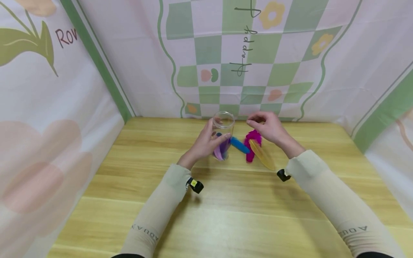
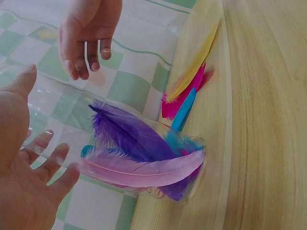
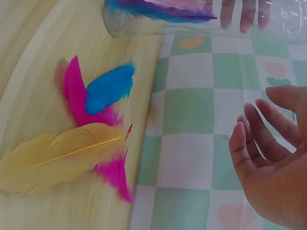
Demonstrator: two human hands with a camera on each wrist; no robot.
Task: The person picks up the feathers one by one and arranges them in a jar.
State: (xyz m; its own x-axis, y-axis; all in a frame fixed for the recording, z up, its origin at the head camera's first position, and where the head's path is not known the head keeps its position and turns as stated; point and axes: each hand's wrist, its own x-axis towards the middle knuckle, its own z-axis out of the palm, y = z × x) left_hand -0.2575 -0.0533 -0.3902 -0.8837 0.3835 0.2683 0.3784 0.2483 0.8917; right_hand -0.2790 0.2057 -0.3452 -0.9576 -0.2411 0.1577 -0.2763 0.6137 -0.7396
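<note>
My left hand (image 1: 204,142) grips a clear cup (image 1: 223,125) upright around its side, thumb across the front. Inside it, in the left wrist view, are a purple feather (image 2: 127,134), a pink feather (image 2: 144,170) and bits of blue. Just to the right of the cup, my right hand (image 1: 270,128) hovers with its fingers relaxed and slightly bent, nothing between them in the right wrist view. Below it on the table lie a blue feather (image 3: 108,88), magenta feathers (image 3: 74,91) and a yellow feather (image 3: 62,155), overlapping one another.
The wooden table (image 1: 232,211) reaches back to a checkered cloth backdrop (image 1: 233,82) close behind the cup. Another patterned cloth (image 1: 48,143) hangs along the left side. A small black wrist camera (image 1: 196,186) sits on the left sleeve.
</note>
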